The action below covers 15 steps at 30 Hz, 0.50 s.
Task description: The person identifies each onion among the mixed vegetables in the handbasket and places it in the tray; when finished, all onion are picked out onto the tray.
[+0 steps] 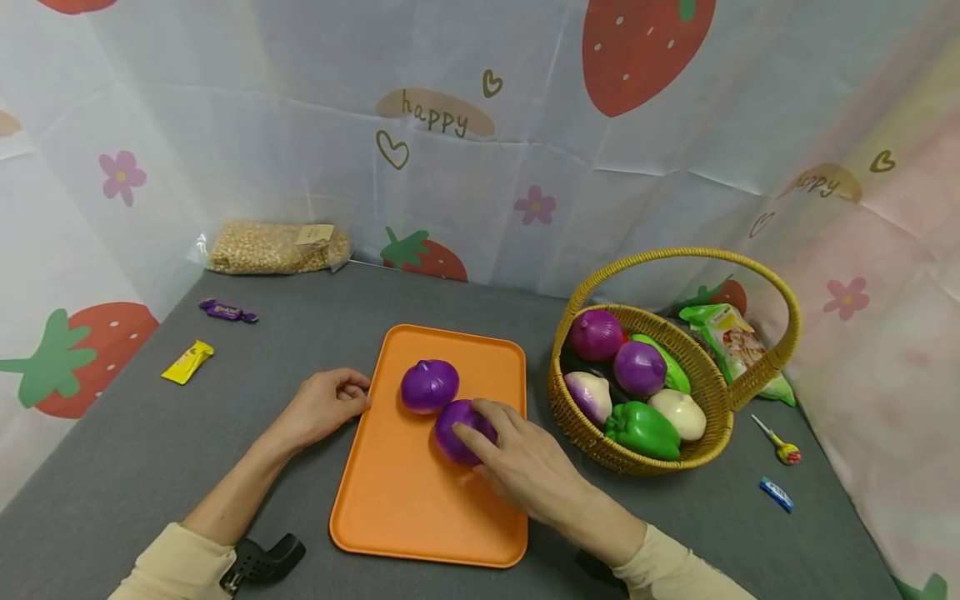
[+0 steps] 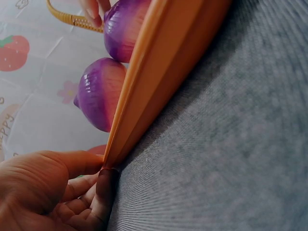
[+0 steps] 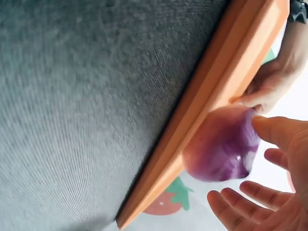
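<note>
Two purple onions lie on an orange tray (image 1: 420, 508). The farther onion (image 1: 429, 386) sits nearer the tray's left side; the nearer onion (image 1: 453, 435) is beneath my right hand (image 1: 525, 454). In the right wrist view, the thumb (image 3: 276, 130) is right at that onion's skin, while the other fingers are spread and stand off from it. My left hand (image 1: 321, 408) pinches the left rim of the tray, its thumb (image 2: 82, 162) on the rim and a fingertip at the underside in the left wrist view.
Right of the tray stands a wicker basket (image 1: 558, 392) with onions, a green pepper (image 1: 643, 430) and other vegetables. Beyond it lie a green packet (image 1: 738, 342), a lollipop (image 1: 783, 448) and a blue sweet (image 1: 776, 494). Left are yellow (image 1: 187, 362) and purple sweets (image 1: 228, 312) and a bag (image 1: 262, 248).
</note>
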### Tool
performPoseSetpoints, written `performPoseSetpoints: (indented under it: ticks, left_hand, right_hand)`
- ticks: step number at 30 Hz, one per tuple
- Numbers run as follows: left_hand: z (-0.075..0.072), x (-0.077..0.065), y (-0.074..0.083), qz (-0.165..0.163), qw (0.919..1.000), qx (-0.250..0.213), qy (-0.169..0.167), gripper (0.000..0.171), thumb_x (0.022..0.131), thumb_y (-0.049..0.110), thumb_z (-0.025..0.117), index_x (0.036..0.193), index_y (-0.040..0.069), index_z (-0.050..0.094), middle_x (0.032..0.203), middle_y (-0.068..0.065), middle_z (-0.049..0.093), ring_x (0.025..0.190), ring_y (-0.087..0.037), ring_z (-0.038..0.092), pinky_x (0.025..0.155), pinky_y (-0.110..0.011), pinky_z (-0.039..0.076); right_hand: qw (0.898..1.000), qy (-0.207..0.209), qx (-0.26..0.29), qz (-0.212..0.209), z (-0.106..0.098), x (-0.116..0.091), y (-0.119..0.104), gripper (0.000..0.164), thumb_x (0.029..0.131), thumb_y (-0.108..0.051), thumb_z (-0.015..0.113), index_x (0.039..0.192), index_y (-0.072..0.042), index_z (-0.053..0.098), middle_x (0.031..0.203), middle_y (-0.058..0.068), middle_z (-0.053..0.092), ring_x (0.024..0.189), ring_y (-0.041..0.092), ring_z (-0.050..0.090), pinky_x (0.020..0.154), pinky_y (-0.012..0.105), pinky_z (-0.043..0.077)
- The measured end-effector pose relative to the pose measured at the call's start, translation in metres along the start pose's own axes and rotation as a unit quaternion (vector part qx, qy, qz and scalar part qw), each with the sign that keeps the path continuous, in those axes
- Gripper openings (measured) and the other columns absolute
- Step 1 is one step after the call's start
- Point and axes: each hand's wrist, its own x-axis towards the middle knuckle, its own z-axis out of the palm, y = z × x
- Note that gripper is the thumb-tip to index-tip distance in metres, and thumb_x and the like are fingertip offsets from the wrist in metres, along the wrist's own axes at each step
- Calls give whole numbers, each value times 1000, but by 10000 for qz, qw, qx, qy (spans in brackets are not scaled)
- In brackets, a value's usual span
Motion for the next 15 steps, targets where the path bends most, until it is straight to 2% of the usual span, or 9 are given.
performPoseSetpoints:
  ticks: [3,7,11,15]
  left_hand:
    - [0,0,-1,-11,10000,14,6,29,89,16,64,114,0,65,90,-10,70,71,-10,61,68,-26,47]
    - [0,0,-2,-16,10000,51,23,29,89,15,64,113,0,66,89,-9,70,72,-12,61,69,-27,47]
    - [0,1,-4,-37,9999,96,42,28,89,15,63,113,1,66,89,-8,70,72,-13,61,70,-28,47]
    - [0,2,-4,-37,9999,95,46,28,88,15,64,112,1,66,88,-8,70,72,-13,61,70,-28,47]
  right_hand:
    - [9997,226,-94,54,-5,1,4,51,82,-28,75,129,-21,57,134,13,54,115,28,60,78,36,58]
    - [9969,727,-219,221,-20,2,19,46,82,-26,76,124,-16,59,128,13,58,107,28,64,78,37,56]
    - [9920,1165,-243,430,-46,0,43,41,82,-20,74,120,-10,64,120,14,62,99,28,65,79,39,55]
    - [9853,1529,-250,720,-73,-3,75,35,82,-17,70,115,-6,67,113,15,65,92,29,65,72,41,55]
